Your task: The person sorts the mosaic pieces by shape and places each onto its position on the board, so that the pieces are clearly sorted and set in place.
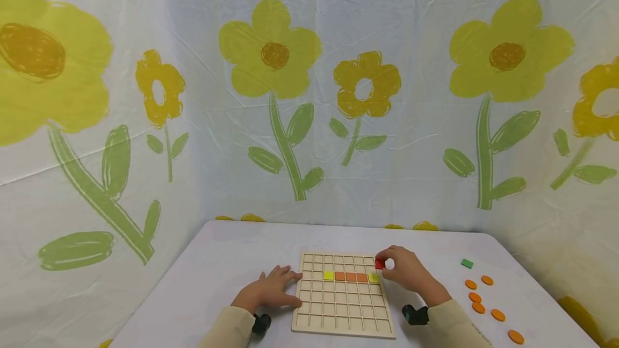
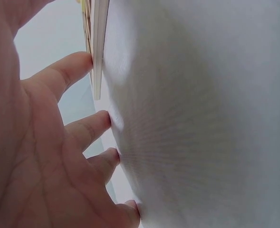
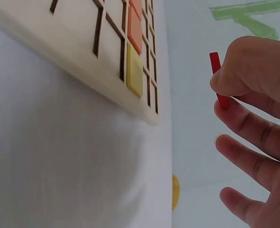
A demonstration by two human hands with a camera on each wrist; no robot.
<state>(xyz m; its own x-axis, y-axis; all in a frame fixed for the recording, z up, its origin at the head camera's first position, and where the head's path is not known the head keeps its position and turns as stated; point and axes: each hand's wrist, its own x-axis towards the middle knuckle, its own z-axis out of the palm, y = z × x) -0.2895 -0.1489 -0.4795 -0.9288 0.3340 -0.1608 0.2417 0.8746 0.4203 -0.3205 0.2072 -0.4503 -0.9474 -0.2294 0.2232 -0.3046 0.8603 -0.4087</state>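
Note:
A wooden grid board (image 1: 343, 326) lies on the table. One row holds a yellow tile (image 1: 329, 275), three orange tiles (image 1: 351, 277) and another yellow tile (image 1: 374, 278) at the right end. Between thumb and index finger, my right hand (image 1: 411, 272) pinches a thin red square tile (image 3: 215, 59) above the board's right edge; its other fingers are spread apart. My left hand (image 1: 272, 290) rests at the board's left edge with fingers spread. In the left wrist view, one finger (image 2: 66, 71) touches the board's side (image 2: 99, 47), and other fingertips rest on the table.
Several orange discs (image 1: 498, 314) are scattered on the table right of my right hand. Behind them lies a green tile (image 1: 467, 263). White cloth (image 1: 411, 187) printed with flowers hangs behind and beside the table (image 1: 203, 278).

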